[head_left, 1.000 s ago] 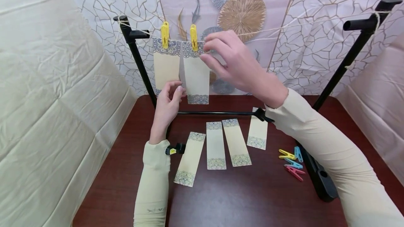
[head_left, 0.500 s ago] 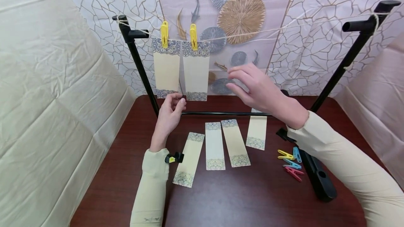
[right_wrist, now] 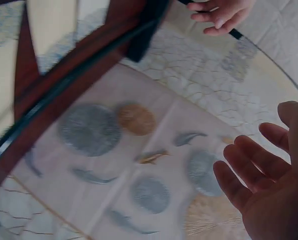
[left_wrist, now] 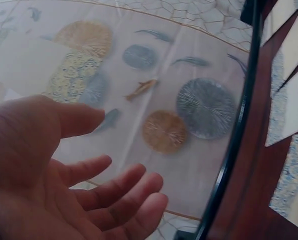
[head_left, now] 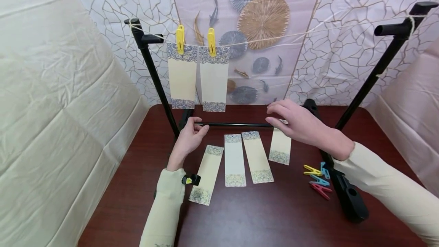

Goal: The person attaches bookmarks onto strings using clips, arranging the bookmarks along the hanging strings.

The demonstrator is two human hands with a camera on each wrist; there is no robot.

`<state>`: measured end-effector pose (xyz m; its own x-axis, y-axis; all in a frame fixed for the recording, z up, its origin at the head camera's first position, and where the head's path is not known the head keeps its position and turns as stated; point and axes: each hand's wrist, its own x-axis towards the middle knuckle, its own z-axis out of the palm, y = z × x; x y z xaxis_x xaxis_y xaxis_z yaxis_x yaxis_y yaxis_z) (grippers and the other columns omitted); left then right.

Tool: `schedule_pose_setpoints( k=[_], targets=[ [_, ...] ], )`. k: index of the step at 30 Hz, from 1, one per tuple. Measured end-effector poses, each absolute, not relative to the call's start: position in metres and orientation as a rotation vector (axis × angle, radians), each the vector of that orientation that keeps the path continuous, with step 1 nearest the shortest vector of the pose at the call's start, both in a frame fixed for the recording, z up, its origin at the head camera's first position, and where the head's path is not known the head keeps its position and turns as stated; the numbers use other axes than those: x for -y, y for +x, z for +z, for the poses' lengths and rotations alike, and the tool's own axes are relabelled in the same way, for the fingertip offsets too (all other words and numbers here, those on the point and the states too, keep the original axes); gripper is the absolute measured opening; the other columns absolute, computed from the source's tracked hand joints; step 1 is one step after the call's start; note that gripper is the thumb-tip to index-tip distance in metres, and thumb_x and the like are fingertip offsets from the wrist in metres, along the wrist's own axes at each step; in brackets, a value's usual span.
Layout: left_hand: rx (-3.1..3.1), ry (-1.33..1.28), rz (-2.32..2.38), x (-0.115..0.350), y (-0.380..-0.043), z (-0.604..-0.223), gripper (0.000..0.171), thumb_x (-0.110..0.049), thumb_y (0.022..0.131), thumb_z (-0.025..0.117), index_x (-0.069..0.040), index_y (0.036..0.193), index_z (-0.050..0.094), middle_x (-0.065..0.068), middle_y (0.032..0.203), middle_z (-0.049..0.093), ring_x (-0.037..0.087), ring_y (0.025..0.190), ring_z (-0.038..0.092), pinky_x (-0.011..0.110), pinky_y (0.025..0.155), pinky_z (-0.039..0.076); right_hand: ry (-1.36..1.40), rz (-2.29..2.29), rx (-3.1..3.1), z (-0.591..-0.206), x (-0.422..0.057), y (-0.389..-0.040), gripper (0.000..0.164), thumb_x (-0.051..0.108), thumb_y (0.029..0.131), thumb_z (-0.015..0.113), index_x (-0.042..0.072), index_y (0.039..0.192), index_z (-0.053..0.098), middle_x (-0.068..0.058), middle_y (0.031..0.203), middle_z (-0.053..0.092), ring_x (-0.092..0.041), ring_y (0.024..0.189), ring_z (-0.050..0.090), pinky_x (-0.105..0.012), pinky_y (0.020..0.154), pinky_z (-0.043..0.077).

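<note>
"What have your hands got?"

"Nothing. My left hand (head_left: 191, 136), left of centre in the frame, has its thumb apart from loosely bent fingers. My right hand (head_left: 296, 122), right of centre, also has a gap between thumb and lightly bent fingers."

"And the bookmarks?"

"Four lie across the middle of the frame: a slanted cream bookmark (head_left: 207, 174), a white bookmark (head_left: 234, 159), a second cream bookmark (head_left: 258, 157) and the rightmost bookmark (head_left: 279, 149), its upper end partly hidden by my right hand. Two more, a hanging cream bookmark (head_left: 182, 79) and a hanging white bookmark (head_left: 214, 81), are pegged at upper left to the string (head_left: 274, 36) with yellow clothespins (head_left: 180, 39)."

"How will they handle?"

"Light and fairly stiff, I'd judge, like thin card. Corners may crease, so I'd pinch the long edges near a patterned end. A flat one may slide before its edge lifts."

"And the surroundings?"

"The red-brown table (head_left: 257, 216) has a soft sheen, so it's probably smooth. Loose clothespins (head_left: 319, 191) lie at lower right, beside the black stand (head_left: 351, 197). A backdrop (head_left: 262, 20) patterned with fish hangs behind; quilted cloth (head_left: 51, 125) fills the left."
</note>
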<state>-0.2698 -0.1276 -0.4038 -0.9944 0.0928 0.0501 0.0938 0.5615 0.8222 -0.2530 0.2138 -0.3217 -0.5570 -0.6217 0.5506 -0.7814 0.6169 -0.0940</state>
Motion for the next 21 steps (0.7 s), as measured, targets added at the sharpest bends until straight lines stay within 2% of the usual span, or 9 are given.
schedule_pose_setpoints(
  k=[8, 11, 21],
  targets=[
    [2.941, -0.126, -1.471, 0.126, -0.278, -0.432, 0.051, -0.041, 0.099, 0.056, -0.012, 0.139, 0.041, 0.012, 0.111, 0.062, 0.022, 0.086, 0.062, 0.034, 0.073, 0.048, 1.057, 0.405, 2.548, -0.356, -0.236, -0.253, 0.018, 0.018, 0.092, 0.068, 0.009, 0.107, 0.065, -0.006, 0.107, 0.066, -0.022, 0.099, 0.06, -0.041, 0.08, 0.051],
    [2.975, -0.079, -1.453, 0.124, -0.279, -0.438, 0.051, -0.041, 0.098, 0.058, -0.013, 0.138, 0.042, 0.012, 0.111, 0.061, 0.021, 0.082, 0.061, 0.034, 0.071, 0.047, 1.039, 0.395, 2.592, -0.368, -0.242, -0.252, 0.019, 0.019, 0.092, 0.069, 0.009, 0.107, 0.065, -0.007, 0.107, 0.066, -0.02, 0.092, 0.06, -0.038, 0.074, 0.051],
    [3.049, -0.032, -1.374, 0.118, -0.277, -0.451, 0.055, -0.042, 0.095, 0.062, -0.011, 0.138, 0.044, 0.013, 0.115, 0.059, 0.024, 0.088, 0.061, 0.037, 0.077, 0.048, 0.959, 0.291, 2.978, -0.394, -0.266, -0.245, 0.026, 0.024, 0.092, 0.069, 0.009, 0.112, 0.065, -0.004, 0.098, 0.063, -0.013, 0.077, 0.055, -0.031, 0.066, 0.047]
  ],
)
